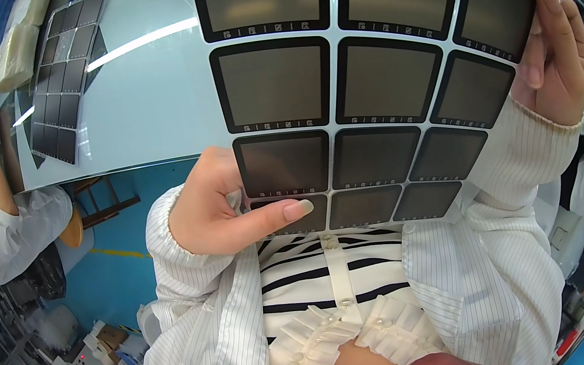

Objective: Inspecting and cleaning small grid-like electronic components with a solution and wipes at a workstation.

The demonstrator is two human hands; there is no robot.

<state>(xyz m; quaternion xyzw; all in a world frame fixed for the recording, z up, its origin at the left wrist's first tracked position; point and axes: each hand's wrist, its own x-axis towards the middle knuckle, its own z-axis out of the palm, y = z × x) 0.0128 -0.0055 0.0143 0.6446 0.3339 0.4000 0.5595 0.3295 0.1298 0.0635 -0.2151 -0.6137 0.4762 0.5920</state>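
Your fingers point(289, 212) of the left hand point(221, 203) are closed in a pinch, thumb laid across the front of the lower left corner of a sheet of dark square panels point(368, 83), each panel framed in black and set in rows on a clear backing. Your right hand point(554, 54) clamps the sheet's upper right edge, fingers curled over the rim. You hold the sheet up close before you, above your striped white shirt point(341, 283). Behind it lies the pale bench point(151, 90), carrying a second sheet of dark panels point(66, 77) at its far left, well apart from yours. A person in white point(0, 230) stands by the bench's left end.
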